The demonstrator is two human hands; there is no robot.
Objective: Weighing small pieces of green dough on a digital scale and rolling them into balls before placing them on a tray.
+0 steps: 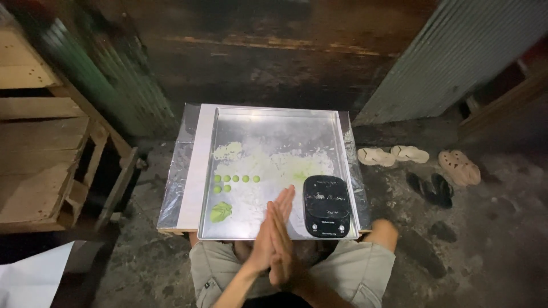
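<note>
The left hand [264, 239] and right hand [281, 239] press flat together, palm to palm, fingers straight and closed; whether anything lies between them cannot be told. They point up-left over the tray's [268, 117] near edge. The green dough lump [221, 211] lies to their left, nearer the left hand; the black scale [326, 205] sits just right.

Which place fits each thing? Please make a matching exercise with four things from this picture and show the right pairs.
Things:
1. small green balls
2. black scale
3. green dough lump
4. pale sandals

Places:
A. on the ground, right of the tray
B. front right corner of the tray
C. in rows on the tray's left side
D. front left of the tray, below the rows

Pairs: 1-C, 2-B, 3-D, 4-A

The left hand and right hand are pressed palm to palm, in front of the tray.
</note>
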